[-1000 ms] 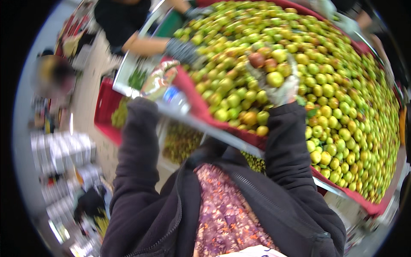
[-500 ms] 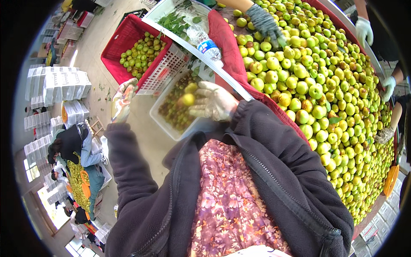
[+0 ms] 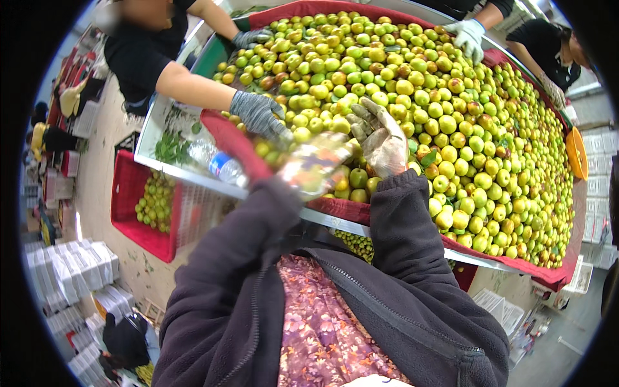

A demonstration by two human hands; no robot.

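Observation:
A broad table is heaped with green jujube-like fruits (image 3: 445, 122), many with reddish-brown patches. Over its near edge my left hand (image 3: 316, 166), in a patterned glove, is smeared by motion; its fingers cannot be made out. My right hand (image 3: 382, 138), in a soiled white glove, hovers just above the heap with its fingers apart and the palm turned to the left. No fruit shows in it. Under both hands lies the red cloth (image 3: 342, 209) that lines the table's rim. Close to my left hand is a co-worker's grey-gloved hand (image 3: 261, 116) on the fruits.
A clear plastic bottle (image 3: 225, 169) and green leaves (image 3: 173, 148) lie on the white side tray (image 3: 155, 129). On the floor at left stands a red crate (image 3: 122, 213) with fruits. Other co-workers' gloved hands (image 3: 467, 37) reach in from the far side. An orange basin (image 3: 577, 153) sits at far right.
My view has turned toward the table. Both hands have moved from above the floor bins to above the heap. The yellowish fruits beside my right hand are no longer seen there.

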